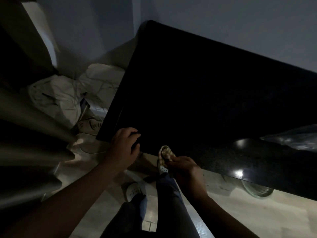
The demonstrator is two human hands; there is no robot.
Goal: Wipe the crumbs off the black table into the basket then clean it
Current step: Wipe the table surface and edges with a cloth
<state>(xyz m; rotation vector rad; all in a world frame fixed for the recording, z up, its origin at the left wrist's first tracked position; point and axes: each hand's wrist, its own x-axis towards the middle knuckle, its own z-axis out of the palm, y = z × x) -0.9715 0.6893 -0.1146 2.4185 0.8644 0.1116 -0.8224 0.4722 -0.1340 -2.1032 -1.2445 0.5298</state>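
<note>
Nearest the camera, the person's dark-trousered legs stand on the pale floor (257, 217) in white perforated clogs (133, 190). Just above them the right hand (187, 170) grips a crumpled, pale patterned cloth (165, 152), whose bunched end touches the near edge of the table (197, 91). To its left, the left hand (123, 145) curls its fingers over the table's near left corner, thumb at the edge, gripping it. The glossy black top reflects two points of light and carries fine pale specks (223, 157) on its near right part; no basket can be made out in the dim light. A clear plastic bag (295, 138) lies at the table's right end. Left of the table, a heap of white fabric (68, 95) and a sandal (92, 125) lie on the floor beside a curtain (25, 134). Beyond is a grey wall (223, 23).
</note>
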